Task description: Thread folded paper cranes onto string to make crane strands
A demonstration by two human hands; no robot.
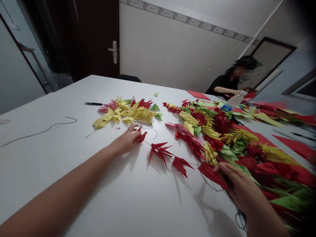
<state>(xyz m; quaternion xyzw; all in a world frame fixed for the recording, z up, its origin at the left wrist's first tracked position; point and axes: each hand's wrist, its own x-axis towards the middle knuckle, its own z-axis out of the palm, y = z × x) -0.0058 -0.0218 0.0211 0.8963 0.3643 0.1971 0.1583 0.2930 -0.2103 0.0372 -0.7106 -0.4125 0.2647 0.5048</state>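
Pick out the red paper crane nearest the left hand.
The small red paper crane at the left hand's fingertips, touching them; the next red crane lies apart, further right.

Bright indoor light from ahead, soft shadows below my left hand point(127, 140) on the white table point(37, 108), my right hand point(243, 187) blurred, right corners dark, edges bowed

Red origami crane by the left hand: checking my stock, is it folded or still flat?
Folded: the red origami crane rises in sharp, pointed creased shapes beside the left hand, not lying as a flat sheet.
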